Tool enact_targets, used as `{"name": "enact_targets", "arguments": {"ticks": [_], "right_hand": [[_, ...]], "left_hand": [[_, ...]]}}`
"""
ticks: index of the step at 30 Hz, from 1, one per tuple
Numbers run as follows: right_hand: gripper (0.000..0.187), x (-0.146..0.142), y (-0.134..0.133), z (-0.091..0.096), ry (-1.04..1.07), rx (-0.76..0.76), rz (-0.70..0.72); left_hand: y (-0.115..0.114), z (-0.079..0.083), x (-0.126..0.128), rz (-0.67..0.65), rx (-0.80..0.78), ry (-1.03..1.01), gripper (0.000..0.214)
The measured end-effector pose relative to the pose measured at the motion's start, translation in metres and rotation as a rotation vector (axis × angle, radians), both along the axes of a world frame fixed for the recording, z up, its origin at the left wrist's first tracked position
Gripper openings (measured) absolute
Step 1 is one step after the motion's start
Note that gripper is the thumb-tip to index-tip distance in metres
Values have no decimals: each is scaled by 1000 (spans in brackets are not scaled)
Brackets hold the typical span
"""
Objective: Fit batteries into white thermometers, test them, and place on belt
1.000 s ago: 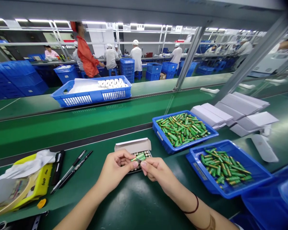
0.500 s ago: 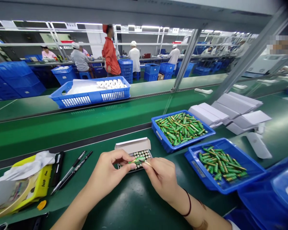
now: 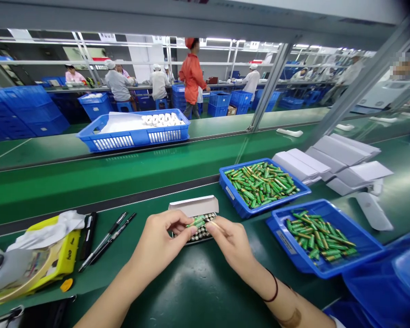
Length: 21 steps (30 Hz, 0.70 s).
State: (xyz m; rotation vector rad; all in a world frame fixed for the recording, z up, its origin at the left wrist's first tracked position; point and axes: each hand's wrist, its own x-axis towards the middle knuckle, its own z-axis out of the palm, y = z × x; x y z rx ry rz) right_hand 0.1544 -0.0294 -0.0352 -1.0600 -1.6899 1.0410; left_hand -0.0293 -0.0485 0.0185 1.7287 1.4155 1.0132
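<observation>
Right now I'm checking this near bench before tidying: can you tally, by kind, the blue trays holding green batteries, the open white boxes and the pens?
Blue trays of green batteries: 2
Open white box: 1
Pens: 2
Total: 5

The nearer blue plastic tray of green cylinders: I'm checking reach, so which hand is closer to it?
Right. The right hand is left of the tray, apart from it; the left hand is farther left, beyond the right.
</observation>
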Motion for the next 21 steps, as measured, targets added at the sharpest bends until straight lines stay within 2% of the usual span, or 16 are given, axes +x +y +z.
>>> {"name": "enact_targets", "arguments": {"ticks": [2, 3, 5, 10, 13, 18, 21], "right_hand": [[44, 1, 6, 1, 286, -265, 81], [44, 2, 9, 1, 411, -334, 82], [43, 3, 13, 2, 544, -358, 48], [38, -2, 8, 1, 483, -417, 183], [42, -5, 5, 1, 492, -447, 152], [42, -3, 6, 4, 599, -550, 154], [39, 0, 6, 5, 589, -557, 184]], "left_hand": [[1, -3, 0, -14, 54, 47, 4], [1, -5, 0, -32, 73, 68, 3], [2, -10, 1, -54, 98, 102, 3], [0, -26, 9, -68, 294, 125, 11], [-1, -31, 12, -160, 379, 112, 23], [1, -29, 10, -236, 323, 73, 27], [2, -26, 6, -248, 229, 33, 27]]}}
